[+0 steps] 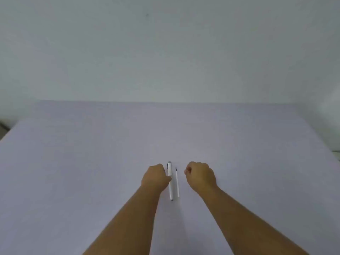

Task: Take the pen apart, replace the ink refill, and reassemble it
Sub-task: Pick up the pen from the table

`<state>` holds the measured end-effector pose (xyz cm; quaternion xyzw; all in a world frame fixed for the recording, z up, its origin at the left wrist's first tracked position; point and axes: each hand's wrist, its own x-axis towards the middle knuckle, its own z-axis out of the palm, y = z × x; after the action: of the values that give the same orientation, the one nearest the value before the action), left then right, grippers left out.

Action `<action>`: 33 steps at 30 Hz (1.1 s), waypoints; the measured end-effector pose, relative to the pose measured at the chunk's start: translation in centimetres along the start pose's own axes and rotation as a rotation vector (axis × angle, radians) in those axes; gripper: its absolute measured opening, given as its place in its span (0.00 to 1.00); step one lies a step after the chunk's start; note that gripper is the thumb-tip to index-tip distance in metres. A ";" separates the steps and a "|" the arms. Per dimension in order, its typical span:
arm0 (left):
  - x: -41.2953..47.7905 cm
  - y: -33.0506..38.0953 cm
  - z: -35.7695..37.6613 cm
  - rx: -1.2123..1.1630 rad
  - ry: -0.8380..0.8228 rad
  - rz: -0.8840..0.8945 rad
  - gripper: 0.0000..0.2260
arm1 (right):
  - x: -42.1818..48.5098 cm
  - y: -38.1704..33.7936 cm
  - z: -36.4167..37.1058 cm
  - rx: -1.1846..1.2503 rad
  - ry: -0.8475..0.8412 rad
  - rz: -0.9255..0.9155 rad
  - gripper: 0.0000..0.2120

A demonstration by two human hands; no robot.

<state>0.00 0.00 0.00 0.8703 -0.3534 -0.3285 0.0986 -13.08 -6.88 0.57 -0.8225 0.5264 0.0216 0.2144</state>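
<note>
Two bare arms come in from the bottom edge, and the elbows are cut off there. They reach forward over a pale desk point(73, 162).

The left hand point(155, 176) is curled into a loose fist with its back facing up. Its thumb side touches the side of the white pen point(171, 188). The fingers are tucked under, so they are hidden. I cannot tell if the left hand is really pinching the pen or only resting against it.

The pen lies flat on the desk between the two hands, close to the left one. It points away from the person. Its near end sticks out toward the person, past the left wrist. Its far end, with a dark clip, pokes out beyond the knuckles. The pen looks whole, in one piece.

Just to the right of the pen lies the thin ink refill point(177, 183). It runs side by side with the pen and does not seem to touch it. It has a small dark tip at the far end. It is so thin and pale that its near end is hard to make out.

The right hand point(200, 174) is also curled shut in a loose fist. It sits near the refill but apart from it, and nothing shows in its grip.

Beyond the hands the desk stretches on to a plain pale wall point(165, 52). A small dark thing point(3, 125) at the far left edge is cut off and too blurry to name.
</note>
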 end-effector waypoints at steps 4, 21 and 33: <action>0.7 -0.3 2.2 -0.141 -0.027 -0.063 0.11 | 0.2 0.5 1.8 0.027 -0.030 0.026 0.13; -0.6 -1.0 0.9 -0.456 -0.028 0.108 0.07 | 2.0 -2.1 1.4 0.824 -0.095 0.250 0.10; -0.7 -2.6 -0.4 -0.705 -0.271 0.000 0.05 | 3.7 -0.1 -0.3 0.898 -0.092 0.359 0.11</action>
<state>1.33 2.34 -0.43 0.7316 -0.2286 -0.5422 0.3443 -11.42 -10.17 -0.15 -0.5430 0.6074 -0.1344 0.5640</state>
